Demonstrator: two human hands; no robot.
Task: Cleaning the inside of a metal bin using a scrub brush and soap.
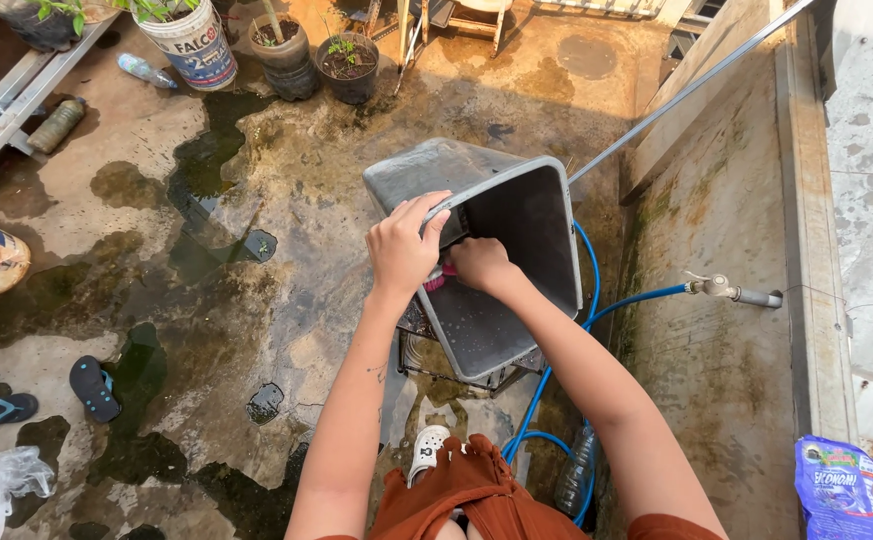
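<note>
The grey plastic bin (496, 250) lies tipped on its side over a small wire stand (426, 350) on the wet concrete floor (156, 250), its square mouth turned toward the person. The left hand (403, 245) grips the near upper edge of the rim: the fingers curl over the lip with the thumb on the outer wall, so the rim sits clamped between them. The left arm reaches straight forward and up from the lap, wrist slightly bent, elbow low. The right hand (478, 263) is just inside the mouth of the bin, closed in a fist around a pink brush (438, 278), of which only a bit of handle and bristle shows at the thumb side; the fist rests close against the inner wall near the left hand, the two almost touching. The right forearm runs diagonally in from the lower right, crossing the bin's lower rim. A blue hose (556, 380) loops under the bin and runs to a tap (721, 288) on the wall at the right. Below, a white clog (426, 450) shows at the person's knee. Off to the left lie two dark sandals (93, 388), and potted plants (348, 60) stand at the far side.
</note>
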